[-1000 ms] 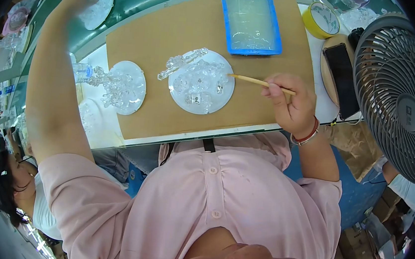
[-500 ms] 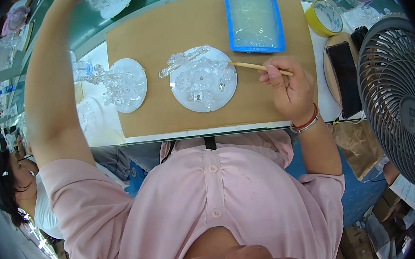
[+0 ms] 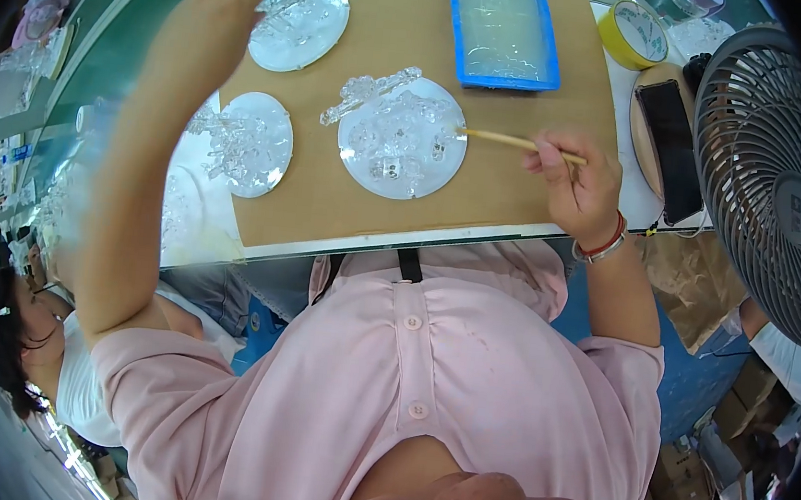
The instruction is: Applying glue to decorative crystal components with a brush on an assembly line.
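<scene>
My left hand (image 3: 223, 9) reaches to the far left, its fingers closed at the left rim of a round white plate (image 3: 322, 42) that holds clear plastic-looking pieces (image 3: 287, 10); the fingertips are partly hidden. A thin wooden stick (image 3: 508, 139) sits pinched in my right hand (image 3: 581, 183). Its tip is at the right rim of the middle white plate (image 3: 442, 172). Clear, faceted pieces (image 3: 392, 134) cover that plate, and a long beaded one (image 3: 369, 93) juts over its upper left rim. Another white plate (image 3: 271, 175) with clear pieces lies to the left.
A blue-rimmed tray (image 3: 505, 81) of pale, clear material stands at the far side of the brown board (image 3: 326, 219). To the right are yellow tape (image 3: 619, 38), a black phone (image 3: 670, 151) and a grey fan (image 3: 764, 179). Another person (image 3: 21, 339) sits at the left.
My left hand and the far-left plate have moved right and nearer, onto the board's edge. My right hand has shifted slightly right with the stick, whose tip has drawn back toward the plate's rim.
</scene>
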### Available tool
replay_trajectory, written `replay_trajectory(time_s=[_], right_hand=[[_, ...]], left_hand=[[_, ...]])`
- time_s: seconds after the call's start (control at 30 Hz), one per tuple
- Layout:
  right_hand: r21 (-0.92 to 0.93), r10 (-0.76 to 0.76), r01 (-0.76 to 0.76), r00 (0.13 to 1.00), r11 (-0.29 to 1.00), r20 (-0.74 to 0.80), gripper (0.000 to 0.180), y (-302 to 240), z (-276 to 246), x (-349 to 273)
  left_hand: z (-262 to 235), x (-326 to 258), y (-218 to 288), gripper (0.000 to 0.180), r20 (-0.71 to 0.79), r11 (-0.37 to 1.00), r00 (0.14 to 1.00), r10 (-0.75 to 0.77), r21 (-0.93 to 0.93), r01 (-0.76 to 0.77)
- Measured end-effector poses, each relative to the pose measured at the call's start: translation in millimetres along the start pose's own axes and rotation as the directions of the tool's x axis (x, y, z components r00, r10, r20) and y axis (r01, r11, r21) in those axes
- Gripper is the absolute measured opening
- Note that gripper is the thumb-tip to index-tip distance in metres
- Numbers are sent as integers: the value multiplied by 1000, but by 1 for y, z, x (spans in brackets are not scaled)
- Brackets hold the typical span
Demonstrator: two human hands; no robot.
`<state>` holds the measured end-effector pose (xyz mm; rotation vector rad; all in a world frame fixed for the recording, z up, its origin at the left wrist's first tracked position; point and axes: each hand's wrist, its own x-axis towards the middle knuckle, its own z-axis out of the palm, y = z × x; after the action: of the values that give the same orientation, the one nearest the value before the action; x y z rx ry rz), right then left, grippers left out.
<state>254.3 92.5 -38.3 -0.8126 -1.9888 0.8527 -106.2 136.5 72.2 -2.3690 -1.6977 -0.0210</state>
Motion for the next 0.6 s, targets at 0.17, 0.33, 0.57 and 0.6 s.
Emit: replay_trajectory(time_s=[0.17, 0.33, 0.57, 0.6], right_hand=[[41, -15, 16, 999, 999, -30, 8, -7, 5, -10], [25, -8, 10, 997, 1000, -80, 8, -11, 11, -19], [-62, -100, 97, 994, 993, -52, 4, -32, 16, -34], [-88, -79, 73, 995, 993, -60, 3, -33, 17, -34]], left_hand=[[-15, -35, 57, 34, -91, 949, 994, 65, -303, -90], [17, -74, 80, 33, 51, 718, 980, -194, -673, 177], [49, -94, 100, 18, -77, 701, 919, -385, -673, 237], [50, -93, 101, 16, -97, 697, 902, -422, -671, 254]])
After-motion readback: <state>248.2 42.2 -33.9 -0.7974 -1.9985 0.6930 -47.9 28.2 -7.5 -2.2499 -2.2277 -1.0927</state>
